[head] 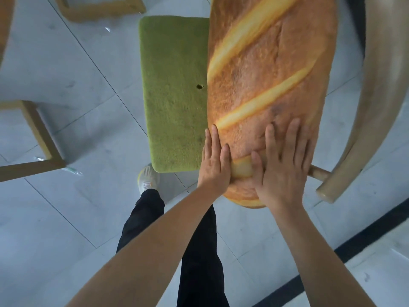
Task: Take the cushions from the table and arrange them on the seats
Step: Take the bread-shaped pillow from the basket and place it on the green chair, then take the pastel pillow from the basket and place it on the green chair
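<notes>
A long cushion printed like a loaf of bread (265, 74) lies lengthwise along the right side of a green padded seat (174, 96), its near end overhanging the seat's front edge. My left hand (214, 165) lies flat with straight fingers against the cushion's near left side. My right hand (283, 165) presses flat, fingers spread, on top of the cushion's near end. The seat's right half is hidden under the cushion.
A curved pale wooden chair back (363, 107) rises along the right, with a wooden peg (318, 172) beside my right hand. Wooden stool frames stand at the left (37, 138) and top (99, 7). Grey tiled floor (66, 218) surrounds; my leg and shoe (148, 178) are below the seat.
</notes>
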Demonstrator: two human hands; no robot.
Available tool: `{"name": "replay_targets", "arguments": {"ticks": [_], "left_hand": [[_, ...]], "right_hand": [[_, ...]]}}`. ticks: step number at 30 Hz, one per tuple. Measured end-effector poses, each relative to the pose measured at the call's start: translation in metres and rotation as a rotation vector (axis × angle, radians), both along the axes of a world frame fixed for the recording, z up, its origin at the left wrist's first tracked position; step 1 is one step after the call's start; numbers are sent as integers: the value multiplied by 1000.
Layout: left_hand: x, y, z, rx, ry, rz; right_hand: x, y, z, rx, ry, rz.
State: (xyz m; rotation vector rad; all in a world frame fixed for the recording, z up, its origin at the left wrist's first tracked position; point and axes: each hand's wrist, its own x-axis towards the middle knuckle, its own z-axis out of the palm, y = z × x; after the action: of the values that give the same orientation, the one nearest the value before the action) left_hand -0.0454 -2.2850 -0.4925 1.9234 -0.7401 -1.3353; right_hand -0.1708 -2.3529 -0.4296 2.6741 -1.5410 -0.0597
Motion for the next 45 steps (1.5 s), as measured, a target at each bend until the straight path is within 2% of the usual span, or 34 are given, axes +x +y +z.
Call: {"name": "replay_targets", "arguments": {"ticks": [5,8,11,14,16,19,21,23,27,33,35,39,45], "left_hand": [[24,0,22,137,-10,-112],[47,10,58,200,-65,-262],[72,40,124,165,-135,-379],[101,81,199,156,-227,-322],[116,110,247,159,-246,-173],[128,155,320,160,-245,146],[128,184,363,108,-215,407],[121,215,398,4,-187,665],[82,286,444,-85,-187,1034],[2,400,483,-56,-259,1388],[-24,442,499,-73,-297,1524],[-75,528,522,-134,-365,1814],[-136,667,516,-179,-424,2134]], "right_hand": [[18,-4,-3,54,52,-40],[20,-2,22,198,35,-43],[21,5,69,560,45,-123],[25,36,139,936,-91,-248],[33,60,192,1016,-233,-268],[43,88,265,991,-493,-300],[49,99,306,991,-675,-305],[48,105,335,1071,-772,-231],[47,102,365,1220,-735,56],[94,130,381,1341,-805,146],[116,164,387,1390,-768,212],[149,254,412,1466,-598,475],[187,439,424,1519,-418,748]]}}
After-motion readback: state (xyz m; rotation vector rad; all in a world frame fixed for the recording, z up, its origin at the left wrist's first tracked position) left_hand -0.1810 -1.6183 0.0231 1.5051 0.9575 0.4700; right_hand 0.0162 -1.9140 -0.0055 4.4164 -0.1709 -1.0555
